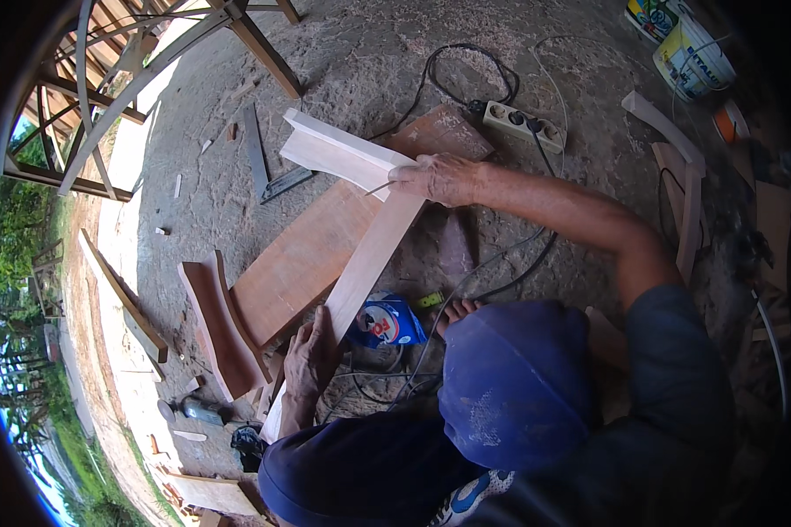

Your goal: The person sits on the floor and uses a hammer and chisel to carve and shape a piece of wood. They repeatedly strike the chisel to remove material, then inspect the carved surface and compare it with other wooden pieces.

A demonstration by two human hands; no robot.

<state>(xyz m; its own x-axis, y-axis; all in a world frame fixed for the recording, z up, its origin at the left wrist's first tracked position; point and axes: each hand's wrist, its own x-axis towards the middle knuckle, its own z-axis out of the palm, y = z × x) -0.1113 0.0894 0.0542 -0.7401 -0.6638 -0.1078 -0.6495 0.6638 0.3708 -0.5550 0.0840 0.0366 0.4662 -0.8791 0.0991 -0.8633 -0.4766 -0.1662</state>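
A long, narrow pale wooden board (373, 250) slants up from lower left to the middle. My left hand (312, 356) is closed around its lower end. At its upper end my right hand (439, 178) is closed on the near end of a shaped, light wooden piece (338, 151) with a stepped edge, which meets the board at an angle. A thin dark stick, perhaps a pencil, pokes out from my right fingers. Under both pieces lies a wide reddish-brown plank (299, 255). My blue-clad knees rise at the bottom, and toes show beside one.
A metal square (257, 154) lies at upper left. Left of the plank stands a curved reddish wooden piece (224, 325). A blue packet (387, 321) sits near the board. Cables run to a white power strip (527, 126). Buckets (693, 60) and curved wood (668, 132) are at right.
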